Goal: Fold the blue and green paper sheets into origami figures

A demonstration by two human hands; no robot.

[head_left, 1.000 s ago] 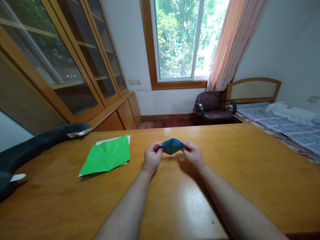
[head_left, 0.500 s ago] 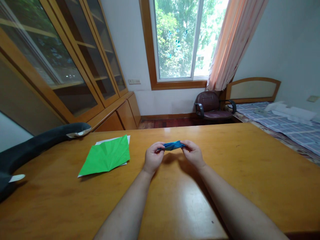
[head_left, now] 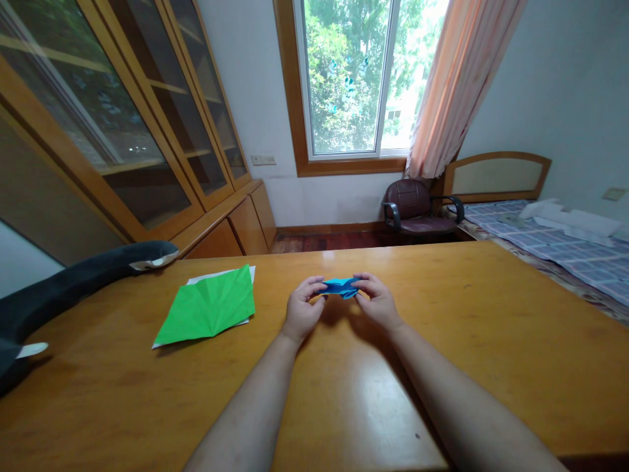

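Note:
A folded piece of blue paper [head_left: 340, 287] is held in the air between both hands, a little above the table. My left hand [head_left: 303, 307] pinches its left end between thumb and fingers. At the other end, my right hand [head_left: 377, 300] grips the paper the same way. Light and dark blue faces show, with creases and a small flap near the right fingers. The fingertips hide both ends of it. To the left lies a stack of green paper [head_left: 211, 307] with fan-like creases, over white sheets.
The wooden table [head_left: 466, 341] spreads under my arms. A long black and white object [head_left: 88, 275], perhaps a soft toy, lies along the left edge. A glass-door cabinet [head_left: 162, 131] stands at the left. Beyond the table are an office chair [head_left: 417, 206] and a bed [head_left: 565, 229].
The blue paper has turned in my hands, so more of its lighter face and a lower flap now show. My fingers have shifted slightly on its ends. The green paper has not moved.

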